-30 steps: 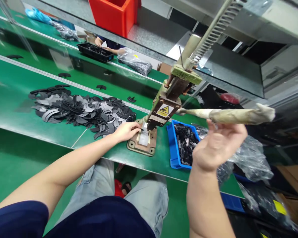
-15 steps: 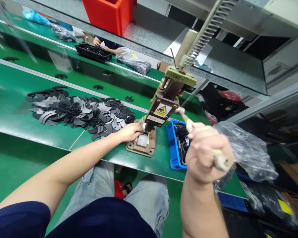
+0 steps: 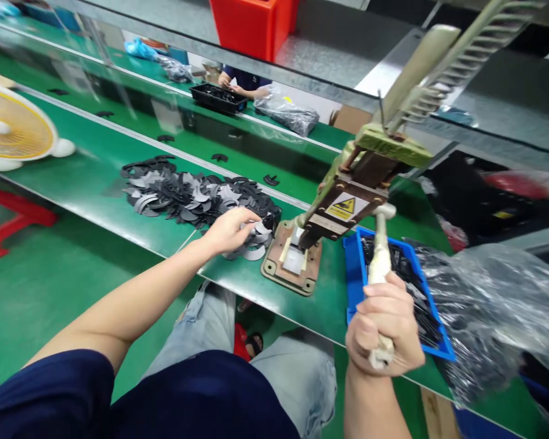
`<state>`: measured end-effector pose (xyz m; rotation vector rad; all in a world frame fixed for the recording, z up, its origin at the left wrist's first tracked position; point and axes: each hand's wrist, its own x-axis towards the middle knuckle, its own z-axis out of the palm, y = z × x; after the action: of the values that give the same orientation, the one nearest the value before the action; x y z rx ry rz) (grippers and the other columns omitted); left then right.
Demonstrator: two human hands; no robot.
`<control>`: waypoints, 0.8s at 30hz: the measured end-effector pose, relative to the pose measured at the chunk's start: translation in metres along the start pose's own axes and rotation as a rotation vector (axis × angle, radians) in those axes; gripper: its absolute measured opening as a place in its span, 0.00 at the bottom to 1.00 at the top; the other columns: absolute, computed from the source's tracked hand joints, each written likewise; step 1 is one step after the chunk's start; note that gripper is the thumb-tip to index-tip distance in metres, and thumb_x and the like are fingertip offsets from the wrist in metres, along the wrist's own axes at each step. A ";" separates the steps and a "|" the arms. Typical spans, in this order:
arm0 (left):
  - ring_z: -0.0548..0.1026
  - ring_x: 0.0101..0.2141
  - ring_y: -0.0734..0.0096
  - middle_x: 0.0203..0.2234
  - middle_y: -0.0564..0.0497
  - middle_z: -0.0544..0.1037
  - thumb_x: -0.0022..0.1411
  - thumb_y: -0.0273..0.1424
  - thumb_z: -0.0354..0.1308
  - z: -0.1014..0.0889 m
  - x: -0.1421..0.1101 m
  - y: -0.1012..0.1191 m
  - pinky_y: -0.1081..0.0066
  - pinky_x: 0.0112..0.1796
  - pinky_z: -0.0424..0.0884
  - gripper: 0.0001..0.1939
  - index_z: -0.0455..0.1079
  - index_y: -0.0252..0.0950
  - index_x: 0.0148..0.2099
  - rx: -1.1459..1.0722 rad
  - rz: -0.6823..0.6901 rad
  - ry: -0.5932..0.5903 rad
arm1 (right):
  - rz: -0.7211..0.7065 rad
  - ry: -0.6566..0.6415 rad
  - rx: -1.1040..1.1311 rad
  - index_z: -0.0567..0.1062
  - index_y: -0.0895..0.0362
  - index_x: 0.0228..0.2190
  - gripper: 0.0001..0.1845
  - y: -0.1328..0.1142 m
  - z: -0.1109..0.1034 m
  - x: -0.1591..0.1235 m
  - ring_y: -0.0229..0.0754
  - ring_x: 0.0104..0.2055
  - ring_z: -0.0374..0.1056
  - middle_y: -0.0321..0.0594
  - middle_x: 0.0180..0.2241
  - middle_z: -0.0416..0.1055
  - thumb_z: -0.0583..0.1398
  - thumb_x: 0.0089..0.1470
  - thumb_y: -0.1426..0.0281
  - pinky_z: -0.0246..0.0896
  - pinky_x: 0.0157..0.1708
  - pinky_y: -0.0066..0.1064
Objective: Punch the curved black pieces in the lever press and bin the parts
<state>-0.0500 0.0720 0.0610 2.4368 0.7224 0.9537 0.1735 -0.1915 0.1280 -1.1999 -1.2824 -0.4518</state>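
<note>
My right hand [image 3: 387, 326] is wrapped round the pale lever handle [image 3: 380, 256] of a hand press [image 3: 348, 204], which carries a yellow warning label. At the near right end of a pile of dark and grey curved pieces [image 3: 183, 195] is my left hand [image 3: 233, 230]. Its thumb and fingertips are pinched at a light grey curved piece [image 3: 264, 231]; the exact grip is partly hidden. Between the hands stands the press base [image 3: 274, 277], bolted-looking and brown, with a pale plate [image 3: 294, 261] under the ram.
A blue bin [image 3: 355, 268] of black parts sits right of the press, beside clear plastic bags [image 3: 485, 305]. A red bin [image 3: 256, 27] rests on the shelf above. At left is a fan [image 3: 13, 128]. Across the line, a person's hands [image 3: 232, 85] work near a black tray [image 3: 217, 97].
My left hand has left the press base and moved left to the pile's edge. My right hand has shifted with the lever and stays closed on it. The view has turned left.
</note>
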 end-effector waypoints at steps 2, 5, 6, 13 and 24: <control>0.78 0.49 0.61 0.46 0.46 0.82 0.71 0.34 0.56 -0.030 -0.025 -0.016 0.61 0.55 0.72 0.12 0.77 0.37 0.50 0.121 -0.103 0.077 | -0.014 0.060 0.011 0.69 0.46 0.21 0.15 0.002 0.005 0.000 0.50 0.32 0.73 0.32 0.23 0.69 0.63 0.57 0.61 0.68 0.58 0.68; 0.77 0.48 0.59 0.46 0.45 0.82 0.71 0.35 0.57 -0.058 -0.064 -0.030 0.59 0.53 0.71 0.11 0.77 0.38 0.49 0.245 -0.137 -0.009 | -0.056 0.124 0.055 0.67 0.49 0.19 0.18 0.007 0.012 0.001 0.47 0.30 0.71 0.31 0.21 0.68 0.64 0.56 0.60 0.70 0.55 0.65; 0.77 0.49 0.58 0.47 0.45 0.82 0.71 0.35 0.57 -0.061 -0.075 -0.032 0.59 0.53 0.71 0.11 0.76 0.38 0.50 0.272 -0.118 -0.076 | -0.075 0.138 0.067 0.67 0.50 0.18 0.19 0.008 0.014 0.002 0.46 0.29 0.71 0.31 0.21 0.68 0.65 0.56 0.60 0.70 0.55 0.64; 0.76 0.50 0.47 0.48 0.40 0.81 0.69 0.45 0.60 -0.047 -0.098 -0.037 0.53 0.51 0.70 0.20 0.74 0.36 0.55 0.499 -0.284 -0.219 | -0.140 0.134 0.107 0.66 0.53 0.17 0.17 0.009 0.015 0.007 0.45 0.29 0.71 0.32 0.20 0.69 0.66 0.52 0.67 0.69 0.52 0.60; 0.77 0.45 0.53 0.43 0.43 0.79 0.67 0.35 0.61 -0.028 -0.080 -0.040 0.60 0.45 0.71 0.09 0.69 0.38 0.47 0.365 -0.355 -0.228 | -0.105 0.148 0.088 0.67 0.52 0.18 0.15 0.006 0.015 0.007 0.46 0.29 0.71 0.32 0.21 0.69 0.64 0.52 0.69 0.69 0.53 0.59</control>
<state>-0.1324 0.0606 0.0184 2.5343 1.2801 0.4275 0.1730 -0.1736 0.1288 -1.0098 -1.2290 -0.5447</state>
